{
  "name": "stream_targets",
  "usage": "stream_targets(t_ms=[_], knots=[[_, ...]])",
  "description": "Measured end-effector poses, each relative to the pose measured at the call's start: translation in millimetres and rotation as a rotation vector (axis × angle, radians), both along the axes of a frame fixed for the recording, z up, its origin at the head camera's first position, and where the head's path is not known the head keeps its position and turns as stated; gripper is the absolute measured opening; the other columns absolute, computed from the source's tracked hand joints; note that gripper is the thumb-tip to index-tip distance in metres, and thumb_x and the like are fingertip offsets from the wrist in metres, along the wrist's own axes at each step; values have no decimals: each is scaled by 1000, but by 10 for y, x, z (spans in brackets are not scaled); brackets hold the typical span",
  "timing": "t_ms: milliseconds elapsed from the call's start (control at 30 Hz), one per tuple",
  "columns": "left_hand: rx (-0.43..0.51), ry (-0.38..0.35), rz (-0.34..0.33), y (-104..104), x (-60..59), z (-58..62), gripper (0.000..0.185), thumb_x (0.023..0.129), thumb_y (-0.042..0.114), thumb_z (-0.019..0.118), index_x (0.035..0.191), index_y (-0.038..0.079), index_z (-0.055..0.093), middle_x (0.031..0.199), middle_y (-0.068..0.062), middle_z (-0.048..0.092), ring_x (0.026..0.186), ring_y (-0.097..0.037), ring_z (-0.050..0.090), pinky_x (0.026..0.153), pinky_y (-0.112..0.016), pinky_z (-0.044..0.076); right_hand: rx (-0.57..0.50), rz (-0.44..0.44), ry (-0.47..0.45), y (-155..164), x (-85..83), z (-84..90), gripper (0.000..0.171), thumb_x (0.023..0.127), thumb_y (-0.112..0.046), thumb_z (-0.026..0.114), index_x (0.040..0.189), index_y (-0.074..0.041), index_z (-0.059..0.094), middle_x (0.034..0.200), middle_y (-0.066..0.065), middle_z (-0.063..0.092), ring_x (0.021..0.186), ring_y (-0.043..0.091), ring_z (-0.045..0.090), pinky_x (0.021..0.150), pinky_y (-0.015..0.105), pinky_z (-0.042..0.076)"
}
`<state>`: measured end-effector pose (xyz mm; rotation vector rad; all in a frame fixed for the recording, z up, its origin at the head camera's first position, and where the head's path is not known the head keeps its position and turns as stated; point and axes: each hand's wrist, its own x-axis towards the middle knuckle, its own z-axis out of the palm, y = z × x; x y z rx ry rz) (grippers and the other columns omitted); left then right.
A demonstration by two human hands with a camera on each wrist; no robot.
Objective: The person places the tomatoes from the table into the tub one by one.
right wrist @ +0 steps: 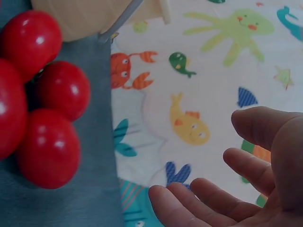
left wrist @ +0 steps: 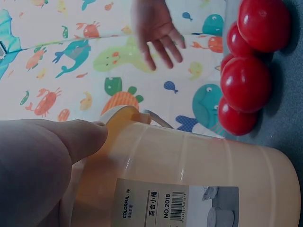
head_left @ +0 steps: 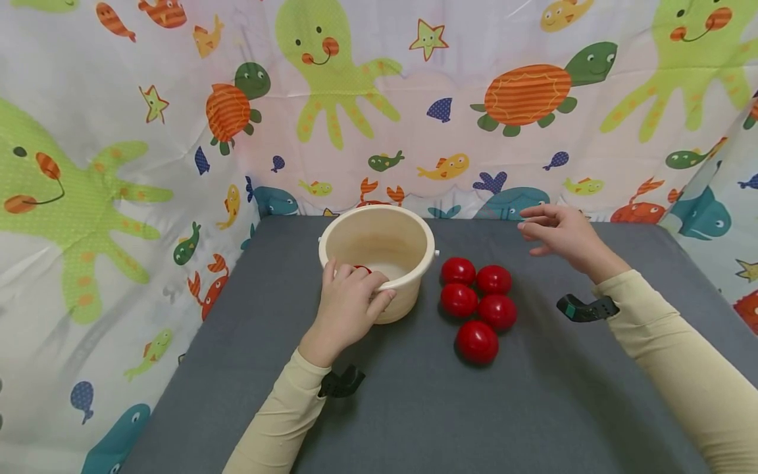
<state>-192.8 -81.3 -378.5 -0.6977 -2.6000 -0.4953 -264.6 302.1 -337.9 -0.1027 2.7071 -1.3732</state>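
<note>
A cream plastic bucket (head_left: 408,299) stands upright toward the back of the table. My left hand (head_left: 346,306) grips its near left rim, fingers over the edge and thumb on the outside. Inside, behind those fingers, a bit of something red and round (head_left: 362,268) shows; the rest is hidden. Right of the bucket, several shiny red tomatoes (head_left: 477,342) lie clustered on the table. Beyond them to the right, my right hand (head_left: 565,240) hovers with relaxed fingers, holding nothing. In the right wrist view its fingers (right wrist: 213,201) are loosely spread, apart from the tomatoes (right wrist: 49,149).
A grey cloth (head_left: 414,415) covers the table. Curtains printed with sea animals (head_left: 379,79) rise at the back and both sides. A paper label with a barcode (left wrist: 151,203) is stuck on the bucket's side. Each wrist wears a black band (head_left: 586,308).
</note>
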Motion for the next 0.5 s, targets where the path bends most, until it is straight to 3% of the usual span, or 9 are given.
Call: stream_targets(t_ms=[500], knots=[[-4,-7,4,-5,-2,4,16,95,35,70,98,20,75,91,-3,71,95,-29,57,115,-70,23,-134,-48,-128,114,34,-660,67,104,-42,54,152,1,38,152,29,44,94,-7,63,86,37,62]])
